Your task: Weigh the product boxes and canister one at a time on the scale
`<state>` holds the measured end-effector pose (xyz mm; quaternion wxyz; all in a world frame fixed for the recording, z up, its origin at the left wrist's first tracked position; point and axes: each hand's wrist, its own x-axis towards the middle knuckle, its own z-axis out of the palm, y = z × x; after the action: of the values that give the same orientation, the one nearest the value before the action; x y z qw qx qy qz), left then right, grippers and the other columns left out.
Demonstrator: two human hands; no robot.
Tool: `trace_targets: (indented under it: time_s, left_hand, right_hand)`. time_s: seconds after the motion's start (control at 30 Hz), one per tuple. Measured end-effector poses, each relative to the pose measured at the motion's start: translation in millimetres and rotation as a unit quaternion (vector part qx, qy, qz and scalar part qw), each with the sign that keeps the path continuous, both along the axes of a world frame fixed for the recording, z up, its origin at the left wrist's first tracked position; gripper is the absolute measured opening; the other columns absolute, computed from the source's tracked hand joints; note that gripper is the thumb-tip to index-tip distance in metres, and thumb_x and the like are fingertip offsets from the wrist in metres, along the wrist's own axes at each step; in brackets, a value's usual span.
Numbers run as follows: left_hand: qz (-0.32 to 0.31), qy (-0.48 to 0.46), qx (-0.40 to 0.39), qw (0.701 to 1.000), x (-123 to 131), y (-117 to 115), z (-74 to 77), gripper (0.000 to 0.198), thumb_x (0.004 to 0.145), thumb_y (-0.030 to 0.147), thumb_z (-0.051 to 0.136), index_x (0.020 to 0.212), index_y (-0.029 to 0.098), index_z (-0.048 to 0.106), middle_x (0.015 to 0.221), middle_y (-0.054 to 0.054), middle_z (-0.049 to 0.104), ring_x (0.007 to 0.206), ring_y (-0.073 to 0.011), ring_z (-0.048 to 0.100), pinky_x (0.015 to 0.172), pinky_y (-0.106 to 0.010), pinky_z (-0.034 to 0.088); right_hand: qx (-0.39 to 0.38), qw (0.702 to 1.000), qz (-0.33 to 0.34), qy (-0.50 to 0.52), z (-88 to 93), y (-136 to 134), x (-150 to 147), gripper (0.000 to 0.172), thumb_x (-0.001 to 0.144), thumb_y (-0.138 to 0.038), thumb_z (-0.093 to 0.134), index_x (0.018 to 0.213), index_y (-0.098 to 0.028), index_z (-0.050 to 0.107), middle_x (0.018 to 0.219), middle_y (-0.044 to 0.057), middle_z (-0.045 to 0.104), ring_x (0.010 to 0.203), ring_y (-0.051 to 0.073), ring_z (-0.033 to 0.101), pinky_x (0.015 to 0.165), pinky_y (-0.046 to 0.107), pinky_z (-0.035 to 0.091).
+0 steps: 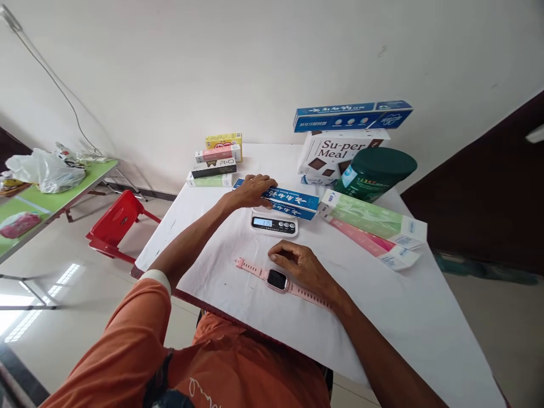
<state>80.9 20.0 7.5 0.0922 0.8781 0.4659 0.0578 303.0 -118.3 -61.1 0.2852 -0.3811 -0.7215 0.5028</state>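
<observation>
My left hand (251,191) rests palm-down on the left end of a long blue toothpaste box (293,203), which lies across a small digital scale (274,224) with a lit display. The fingers look fairly flat over the box. My right hand (300,264) lies on the white table (238,294) with its fingers curled, touching a pink smartwatch (277,279) that is stretched out flat in front of me.
Green (374,218) and pink (368,243) boxes lie right of the scale. Behind stand a green tin (376,173), a "Su-per Meal" box (335,153) with a blue box (352,116) on top. Stacked small boxes (215,164) sit back left. A red stool (114,224) and green table (46,195) stand left.
</observation>
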Motion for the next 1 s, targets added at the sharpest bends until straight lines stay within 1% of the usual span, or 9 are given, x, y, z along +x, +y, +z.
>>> trace_targets:
  time_s: [0.13,0.23,0.3,0.4,0.5,0.6,0.67,0.87,1.0]
  left_hand:
    - [0.028,-0.047,0.022,0.998,-29.5,-12.6,12.0,0.052,0.090,0.041,0.072,0.135,0.021,0.056,0.131,-0.012,0.065,0.124,-0.0309,0.058,0.107,-0.045,0.038]
    - [0.077,-0.055,0.055,0.994,-67.7,-27.3,24.5,0.056,0.090,0.044,0.072,0.138,0.021,0.056,0.135,-0.013,0.063,0.129,-0.0324,0.056,0.110,-0.046,0.038]
    - [0.119,-0.043,0.060,0.990,-94.7,-36.3,28.0,0.057,0.089,0.043,0.073,0.139,0.022,0.055,0.138,-0.012,0.062,0.130,-0.0328,0.055,0.111,-0.047,0.038]
    - [0.194,-0.003,0.040,0.980,-129.2,-44.4,19.6,0.055,0.089,0.039,0.072,0.139,0.023,0.055,0.138,-0.012,0.061,0.128,-0.0341,0.055,0.110,-0.049,0.039]
    - [0.246,0.030,0.024,0.969,-150.6,-44.5,-1.3,0.052,0.089,0.036,0.070,0.137,0.024,0.056,0.135,-0.013,0.061,0.129,-0.0354,0.054,0.110,-0.051,0.039]
    - [0.272,0.033,0.023,0.961,-157.9,-38.3,-20.1,0.053,0.089,0.036,0.070,0.138,0.024,0.056,0.134,-0.013,0.059,0.131,-0.0354,0.052,0.112,-0.051,0.039]
    - [0.280,0.027,0.032,0.959,-157.4,-31.9,-25.7,0.055,0.087,0.038,0.071,0.139,0.025,0.057,0.136,-0.013,0.055,0.132,-0.0354,0.050,0.112,-0.051,0.040]
    - [0.259,0.044,0.063,0.963,-149.3,-17.0,-19.1,0.054,0.084,0.038,0.074,0.135,0.028,0.061,0.136,-0.013,0.054,0.132,-0.0368,0.048,0.110,-0.053,0.040]
    - [0.245,0.050,0.105,0.963,-143.0,-20.6,-14.2,0.064,0.083,0.037,0.074,0.142,0.028,0.054,0.138,-0.017,0.056,0.131,-0.0411,0.049,0.108,-0.058,0.041]
  right_hand:
    - [-0.002,1.000,0.002,0.001,2.0,-0.5,0.8,0.023,0.093,-0.041,0.064,0.089,-0.021,0.073,0.089,0.005,0.074,0.083,0.021,0.067,0.077,0.034,0.051]
    - [0.002,1.000,0.004,0.000,3.9,-0.8,0.5,0.023,0.093,-0.042,0.064,0.089,-0.021,0.073,0.089,0.005,0.074,0.083,0.021,0.067,0.077,0.034,0.050]
    - [0.005,1.000,0.001,0.000,3.6,-0.5,-0.1,0.023,0.093,-0.042,0.064,0.088,-0.021,0.073,0.088,0.005,0.074,0.082,0.021,0.066,0.076,0.034,0.050]
    - [0.010,1.000,-0.002,0.007,0.9,0.6,-0.8,0.023,0.092,-0.042,0.064,0.088,-0.021,0.073,0.088,0.005,0.074,0.082,0.021,0.065,0.076,0.034,0.050]
    - [0.014,1.000,-0.002,0.006,-1.8,1.5,-1.0,0.023,0.092,-0.041,0.064,0.087,-0.021,0.073,0.088,0.005,0.074,0.081,0.021,0.065,0.076,0.035,0.050]
    - [0.014,1.000,-0.005,0.005,-2.3,1.8,-1.0,0.023,0.092,-0.041,0.064,0.087,-0.020,0.073,0.087,0.004,0.074,0.082,0.021,0.065,0.077,0.034,0.049]
    - [0.012,1.000,-0.005,0.007,-1.6,1.8,-0.9,0.022,0.092,-0.040,0.064,0.086,-0.020,0.073,0.088,0.004,0.073,0.082,0.020,0.065,0.077,0.034,0.049]
    - [0.009,1.000,-0.005,0.010,1.0,1.9,0.1,0.020,0.092,-0.037,0.065,0.087,-0.020,0.073,0.088,0.004,0.073,0.080,0.019,0.064,0.075,0.032,0.048]
    - [0.006,1.000,-0.007,0.024,3.6,1.6,0.2,0.018,0.090,-0.035,0.066,0.085,-0.019,0.072,0.082,0.002,0.071,0.074,0.017,0.061,0.071,0.031,0.047]
